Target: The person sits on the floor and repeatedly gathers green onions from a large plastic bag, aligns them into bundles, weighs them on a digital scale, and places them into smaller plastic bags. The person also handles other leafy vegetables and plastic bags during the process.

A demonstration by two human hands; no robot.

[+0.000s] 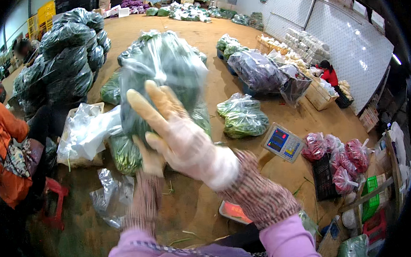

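Gloved right hand [179, 130], fingers spread, partly hides a blurred bag of greens [168, 55]; left hand [149, 159] too blurred to tell its grip

Moderately bright light covers the brown, matte floor [198, 202], fading to dimness at the lower left and far right, where a slim white light tube [396, 59] glows. Small glare spots dot the white, diamond-patterned wall panel [341, 37], and pale highlights streak the stacked dark-green plastic sacks [67, 57]. Motion blur smears the bulging clear plastic bag of greens [163, 60] and the left hand in a pale rubber glove [151, 157]; the similarly gloved right hand [187, 136] is softened too. Fisheye distortion bends straight edges toward a black, rounded border.
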